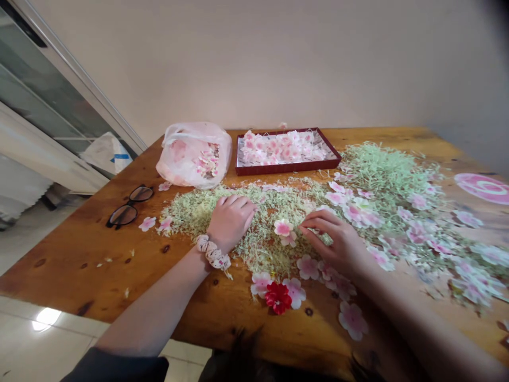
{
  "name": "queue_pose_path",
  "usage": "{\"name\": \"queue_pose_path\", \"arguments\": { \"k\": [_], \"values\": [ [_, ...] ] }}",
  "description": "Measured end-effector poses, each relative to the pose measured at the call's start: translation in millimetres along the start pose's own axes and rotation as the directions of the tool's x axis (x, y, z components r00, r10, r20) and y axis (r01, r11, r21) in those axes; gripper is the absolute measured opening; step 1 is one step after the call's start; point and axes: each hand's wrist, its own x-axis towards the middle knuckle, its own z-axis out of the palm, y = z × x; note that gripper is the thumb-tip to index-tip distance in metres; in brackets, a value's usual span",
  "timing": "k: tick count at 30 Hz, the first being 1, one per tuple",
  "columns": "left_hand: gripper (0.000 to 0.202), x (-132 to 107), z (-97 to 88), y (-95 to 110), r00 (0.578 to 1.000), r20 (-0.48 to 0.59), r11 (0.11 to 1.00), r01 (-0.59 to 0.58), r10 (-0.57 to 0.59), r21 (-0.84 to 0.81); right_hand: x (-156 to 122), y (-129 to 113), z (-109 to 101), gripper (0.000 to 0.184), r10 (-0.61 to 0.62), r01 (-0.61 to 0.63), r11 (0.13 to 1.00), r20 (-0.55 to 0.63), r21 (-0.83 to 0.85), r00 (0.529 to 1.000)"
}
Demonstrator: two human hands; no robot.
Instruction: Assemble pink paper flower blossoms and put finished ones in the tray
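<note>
My left hand (230, 222), with a patterned scrunchie (213, 252) on its wrist, rests on a heap of pale green stem-like bits (186, 212). Its fingers curl downward, and what they hold, if anything, is hidden. Across the heap, my right hand (338, 239) has its fingertips pinched together beside a pink and white artificial flower (283, 228). Whether anything thin is between those fingertips cannot be made out. Closer to me lie pale pink petal pieces (295, 293) and a red artificial flower (278, 298).
Behind the heap stand a plastic bag (175, 162) of petals and a dark red shallow box (286, 168) holding pink flowers. Glasses (124, 215) lie at the left. A greener pile (384, 170) and scattered petals spread over the right of the wooden table (59, 260). A wall rises behind.
</note>
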Motion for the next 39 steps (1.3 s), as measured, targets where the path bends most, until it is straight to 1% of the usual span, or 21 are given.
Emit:
{"name": "queue_pose_path", "arguments": {
  "k": [2,4,6,7,8,9,11,13,15,17,19,21,24,27,29,31,32,34,36,37,39],
  "values": [
    [0.015,-0.2,-1.8,2.4,0.997,-0.08,0.988,-0.017,0.004,-0.156,0.3,-3.9,2.0,0.013,-0.086,0.086,0.996,-0.002,0.004,0.996],
    [0.01,-0.7,-3.5,7.4,0.991,-0.125,0.933,-0.009,-0.039,-0.361,0.2,-8.5,6.1,0.015,-0.128,0.128,0.992,0.025,-0.006,0.991],
    [0.014,-1.6,-4.7,12.9,0.984,-0.117,0.845,0.049,-0.131,-0.532,-0.2,-11.6,11.3,0.015,-0.126,0.126,0.992,0.024,-0.017,0.992],
    [0.016,-2.0,-5.1,15.1,0.981,-0.101,0.808,0.075,-0.164,-0.585,-0.3,-12.1,13.6,0.015,-0.106,0.106,0.994,0.003,-0.023,0.994],
    [0.016,-2.5,-5.3,16.6,0.983,-0.083,0.787,0.082,-0.166,-0.612,-0.5,-11.9,15.2,0.014,-0.072,0.071,0.997,-0.024,-0.03,0.997],
    [0.014,-2.8,-5.3,17.5,0.988,-0.07,0.787,0.065,-0.136,-0.614,-0.6,-11.2,15.8,0.014,-0.024,0.022,0.999,-0.051,-0.042,0.998],
    [0.013,-3.2,-4.5,17.8,0.998,-0.062,0.831,-0.02,-0.017,-0.556,-0.5,-9.2,14.5,0.017,0.091,-0.096,0.993,-0.073,-0.074,0.993],
    [0.019,-3.2,-2.6,18.0,0.991,-0.061,0.88,-0.137,0.123,-0.456,-0.3,-7.8,11.4,0.016,0.177,-0.18,0.979,-0.039,-0.093,0.983],
    [0.022,-2.9,-0.3,19.6,0.971,-0.046,0.904,-0.235,0.234,-0.356,0.0,-7.7,9.1,0.015,0.205,-0.204,0.974,0.008,-0.098,0.979],
    [0.023,-2.4,1.8,23.0,0.949,0.003,0.916,-0.303,0.315,-0.264,0.2,-8.1,9.0,0.017,0.192,-0.188,0.977,0.032,-0.101,0.981],
    [0.026,-1.8,3.2,27.0,0.934,0.059,0.922,-0.337,0.354,-0.19,0.3,-8.0,10.6,0.017,0.178,-0.173,0.979,0.042,-0.106,0.983],
    [0.027,-1.3,4.2,30.1,0.927,0.097,0.927,-0.349,0.363,-0.137,0.2,-7.3,12.5,0.015,0.173,-0.167,0.982,0.056,-0.092,0.983],
    [0.024,-1.2,6.6,31.2,0.929,0.1,0.933,-0.349,0.358,-0.09,-0.3,-6.1,14.2,0.012,0.173,-0.17,0.984,0.063,-0.06,0.983],
    [0.022,-1.6,9.6,28.9,0.95,0.049,0.944,-0.298,0.307,-0.141,-0.6,-5.9,14.3,0.012,0.174,-0.172,0.984,0.056,-0.044,0.983],
    [0.019,-1.9,9.8,27.4,0.976,-0.026,0.934,-0.215,0.216,-0.284,-0.4,-6.4,13.9,0.013,0.19,-0.188,0.981,0.047,-0.038,0.981],
    [0.016,-2.1,7.0,27.7,0.993,-0.079,0.877,-0.118,0.092,-0.466,0.2,-7.5,12.7,0.012,0.207,-0.207,0.978,0.023,-0.008,0.978],
    [0.015,-2.2,4.5,28.7,0.996,-0.082,0.836,-0.071,0.031,-0.544,0.6,-8.3,11.7,0.013,0.211,-0.211,0.977,0.005,0.016,0.977],
    [0.015,-2.2,-1.4,32.4,0.997,-0.045,0.761,0.012,-0.055,-0.649,1.2,-10.5,9.3,0.02,0.207,-0.204,0.974,-0.028,0.095,0.978],
    [0.016,-2.6,-6.9,37.3,0.997,0.014,0.701,0.063,-0.075,-0.71,1.2,-13.1,7.1,0.027,0.211,-0.204,0.949,-0.004,0.239,0.978],
    [0.016,-2.8,-9.0,39.6,0.996,0.044,0.672,0.081,-0.072,-0.736,1.0,-14.4,6.5,0.028,0.219,-0.216,0.917,0.032,0.336,0.975],
    [0.015,-3.5,-11.5,43.4,0.993,0.1,0.616,0.116,-0.061,-0.779,0.3,-16.6,6.4,0.027,0.244,-0.273,0.815,0.125,0.511,0.962]
  ]
}}
